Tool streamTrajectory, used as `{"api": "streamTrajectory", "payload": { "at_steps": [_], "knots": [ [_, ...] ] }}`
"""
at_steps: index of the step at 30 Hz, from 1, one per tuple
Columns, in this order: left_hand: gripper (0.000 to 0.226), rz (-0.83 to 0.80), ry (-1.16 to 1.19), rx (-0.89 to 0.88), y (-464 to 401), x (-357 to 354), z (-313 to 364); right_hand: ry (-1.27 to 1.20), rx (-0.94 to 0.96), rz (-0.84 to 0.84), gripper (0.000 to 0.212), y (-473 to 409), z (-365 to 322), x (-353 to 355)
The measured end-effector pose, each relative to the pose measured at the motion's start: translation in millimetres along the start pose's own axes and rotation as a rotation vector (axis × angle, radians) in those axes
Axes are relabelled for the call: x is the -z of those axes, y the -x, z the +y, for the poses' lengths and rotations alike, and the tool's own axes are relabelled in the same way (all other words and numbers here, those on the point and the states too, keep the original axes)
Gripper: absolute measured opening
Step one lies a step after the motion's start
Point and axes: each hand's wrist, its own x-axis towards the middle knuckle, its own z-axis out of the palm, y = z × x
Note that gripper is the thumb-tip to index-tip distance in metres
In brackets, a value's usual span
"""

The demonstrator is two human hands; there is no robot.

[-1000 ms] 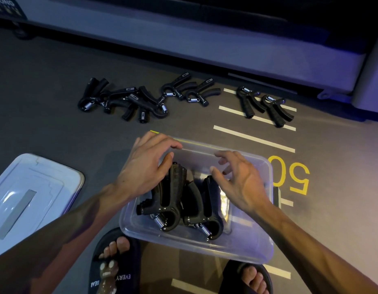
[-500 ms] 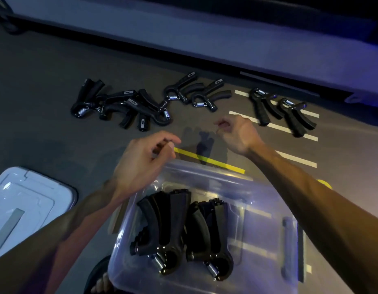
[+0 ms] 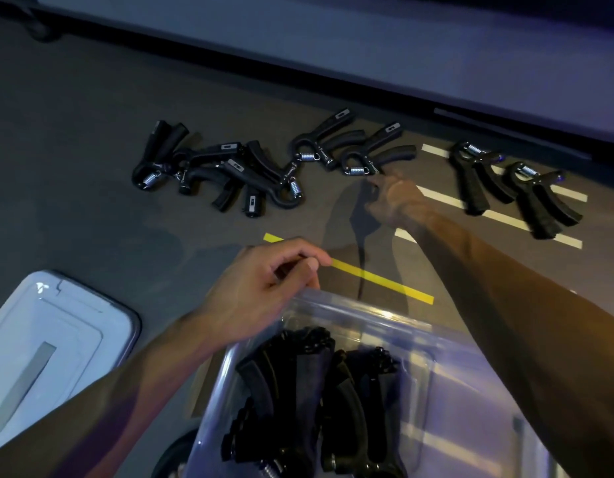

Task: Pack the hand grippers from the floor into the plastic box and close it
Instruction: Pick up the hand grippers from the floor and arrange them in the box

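Head view: right hand (image 3: 396, 198), grip loosely open, empty, fingertips near a black spring-loaded hand gripper (image 3: 374, 157); left hand (image 3: 264, 291), grip half-curled, empty, at the clear plastic box (image 3: 446, 343) rim.

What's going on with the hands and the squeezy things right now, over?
Right hand open, reaching a floor gripper. Left hand empty at the plastic box rim. Lid off, nothing blocking.
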Motion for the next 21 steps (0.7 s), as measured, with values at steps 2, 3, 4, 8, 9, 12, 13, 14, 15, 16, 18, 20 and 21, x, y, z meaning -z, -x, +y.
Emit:
{"api": "streamTrajectory", "payload": {
  "at_steps": [2, 3, 4, 8, 9, 12, 13, 14, 15, 16, 18, 20, 21],
  "knots": [
    [0.018, 0.001, -0.007, 0.001, -0.2, 0.4, 0.3, 0.001, -0.011, 0.035, 0.05, 4.9, -1.3, -1.0],
    [0.018, 0.001, -0.01, 0.001, 0.0, 0.4, 0.4, -0.02, -0.011, 0.04, 0.046, 9.4, -3.3, -0.5],
    [0.017, 0.001, -0.011, 0.003, 0.6, 0.2, 0.7, -0.031, -0.003, 0.046, 0.038, 13.4, -1.9, -1.5],
    [0.017, 0.051, -0.023, -0.001, 2.2, 0.0, 2.1, 0.018, -0.08, -0.012, 0.039, 27.8, -3.1, -7.9],
    [0.017, 0.064, -0.028, -0.008, 2.7, 0.1, 3.0, 0.052, -0.106, -0.023, 0.052, 30.9, -3.6, -10.2],
    [0.018, 0.064, -0.051, -0.022, 5.8, -0.2, 5.0, 0.16, -0.122, 0.016, 0.066, 37.3, -4.5, -16.3],
    [0.018, 0.064, -0.061, -0.026, 7.2, 0.1, 5.3, 0.2, -0.109, 0.034, 0.062, 39.3, -6.3, -18.1],
    [0.018, 0.067, -0.071, -0.031, 8.5, 0.5, 5.6, 0.233, -0.095, 0.051, 0.057, 41.1, -8.3, -19.9],
    [0.018, 0.07, -0.079, -0.035, 9.6, 0.9, 5.8, 0.253, -0.086, 0.064, 0.053, 42.6, -9.3, -20.0],
    [0.018, 0.073, -0.086, -0.038, 10.9, 1.5, 5.9, 0.238, -0.091, 0.075, 0.05, 43.8, -9.2, -19.1],
    [0.018, 0.078, -0.103, -0.042, 13.4, 2.9, 6.1, 0.125, -0.127, 0.084, 0.047, 46.1, -4.9, -13.3],
    [0.017, 0.087, -0.125, -0.038, 16.5, 4.8, 6.8, -0.069, -0.146, 0.061, 0.037, 51.6, 0.9, -4.6],
    [0.017, 0.094, -0.136, -0.036, 17.7, 5.8, 7.6, -0.214, -0.139, 0.041, 0.03, 55.7, 3.4, -1.0]
  ]
}}
